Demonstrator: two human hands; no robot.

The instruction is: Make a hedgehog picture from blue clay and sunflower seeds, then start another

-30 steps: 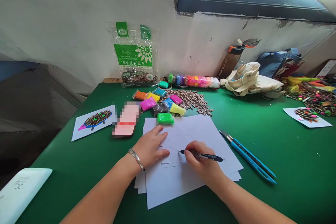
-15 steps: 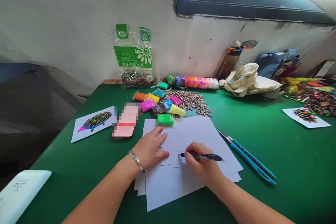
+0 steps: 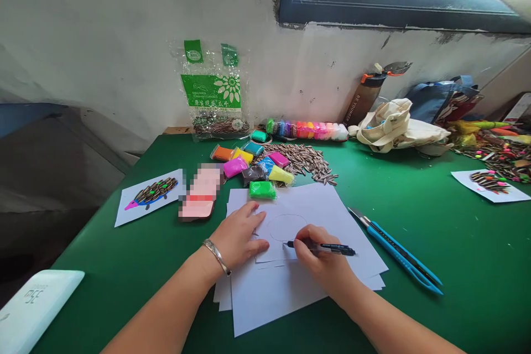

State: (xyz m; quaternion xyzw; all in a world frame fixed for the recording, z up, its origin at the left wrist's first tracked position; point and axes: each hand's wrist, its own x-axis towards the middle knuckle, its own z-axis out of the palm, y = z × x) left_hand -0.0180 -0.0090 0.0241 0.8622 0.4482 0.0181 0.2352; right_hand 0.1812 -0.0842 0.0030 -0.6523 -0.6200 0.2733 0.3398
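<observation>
My right hand (image 3: 321,263) is closed around a black pen (image 3: 340,249), its tip on a small white paper sheet (image 3: 270,253). A thin oval outline is drawn on that sheet, with short strokes just below it, by the pen tip. My left hand (image 3: 241,237) lies flat with fingers spread, holding down the sheet's left side. Under the small sheet is a loose stack of larger white paper (image 3: 265,304). To the right of the stack lies a blue utility knife (image 3: 404,251), blade exposed.
Behind the paper are colored clay packets (image 3: 262,189) and a pile of sunflower seeds (image 3: 311,160). A hedgehog picture card (image 3: 133,210) and a pink blurred object (image 3: 199,199) lie left. A seed bag (image 3: 215,94), bottle (image 3: 365,97) and cloth bag (image 3: 385,124) stand along the wall.
The pen tip has shifted slightly, and the strokes under the oval look a little longer. My left hand keeps its place on the sheet. The whole view has moved slightly.
</observation>
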